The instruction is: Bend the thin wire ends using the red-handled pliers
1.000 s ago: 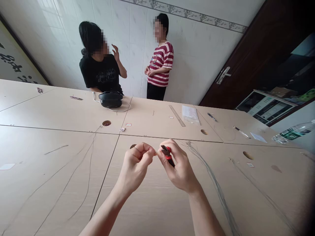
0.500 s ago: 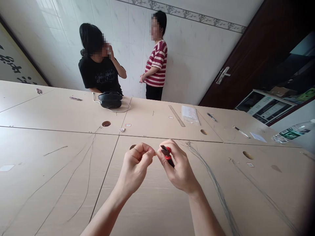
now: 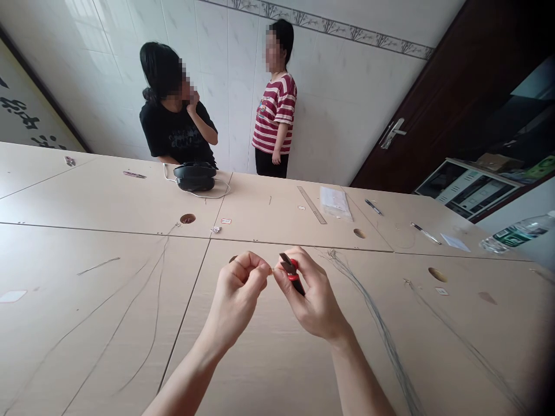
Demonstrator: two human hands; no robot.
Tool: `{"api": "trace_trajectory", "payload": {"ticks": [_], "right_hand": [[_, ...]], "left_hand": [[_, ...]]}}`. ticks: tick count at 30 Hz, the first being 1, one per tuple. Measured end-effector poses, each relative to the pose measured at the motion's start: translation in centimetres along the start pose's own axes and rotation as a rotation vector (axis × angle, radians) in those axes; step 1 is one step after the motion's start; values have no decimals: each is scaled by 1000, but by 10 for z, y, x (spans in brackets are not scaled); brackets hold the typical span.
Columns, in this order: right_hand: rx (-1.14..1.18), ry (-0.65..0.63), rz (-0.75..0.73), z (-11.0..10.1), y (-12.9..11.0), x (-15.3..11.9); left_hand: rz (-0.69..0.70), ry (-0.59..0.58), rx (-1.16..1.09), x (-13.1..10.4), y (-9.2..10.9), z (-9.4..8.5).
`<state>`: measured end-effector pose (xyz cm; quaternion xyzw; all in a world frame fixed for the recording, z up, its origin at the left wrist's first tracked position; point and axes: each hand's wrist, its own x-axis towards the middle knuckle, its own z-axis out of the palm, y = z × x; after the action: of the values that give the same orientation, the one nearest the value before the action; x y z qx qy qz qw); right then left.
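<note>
Above beige table [image 3: 108, 196], hands pinch thin wire [image 3: 271, 270] and red-handled pliers [image 3: 291, 274].

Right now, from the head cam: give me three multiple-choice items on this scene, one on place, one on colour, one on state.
1. Where does the bundle of thin grey wires lie?
A. right of the right hand
B. left of the left hand
C. beside the black headset

2. What colour are the handles of the small pliers?
A. blue
B. red
C. yellow

3. What is the left hand doing?
A. lying flat on the pale wooden table
B. pinching a tiny piece
C. holding a pen

Answers: 1 A, the wires trail past the right wrist; 2 B, red shows in the grip; 3 B, fingertips closed, raised.
</note>
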<state>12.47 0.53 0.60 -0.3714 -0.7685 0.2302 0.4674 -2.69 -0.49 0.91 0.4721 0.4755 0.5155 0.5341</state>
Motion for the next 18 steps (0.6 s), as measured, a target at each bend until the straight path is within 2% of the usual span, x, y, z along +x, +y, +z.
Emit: {"api": "trace_trajectory", "payload": {"ticks": [4,9,13,18], "right_hand": [[-66,42,32,2,2,-1],[-325,130,44,12,3,-2],[-474,134,39,26,-2,-4],[-523,138,60,37,-6,-6]], "left_hand": [[-30,102,-22,3,0,-4],[-15,219,-71,7,2,-9],[13,238,-67,9,0,-9],[92,251,12,5,-4,-5]]}}
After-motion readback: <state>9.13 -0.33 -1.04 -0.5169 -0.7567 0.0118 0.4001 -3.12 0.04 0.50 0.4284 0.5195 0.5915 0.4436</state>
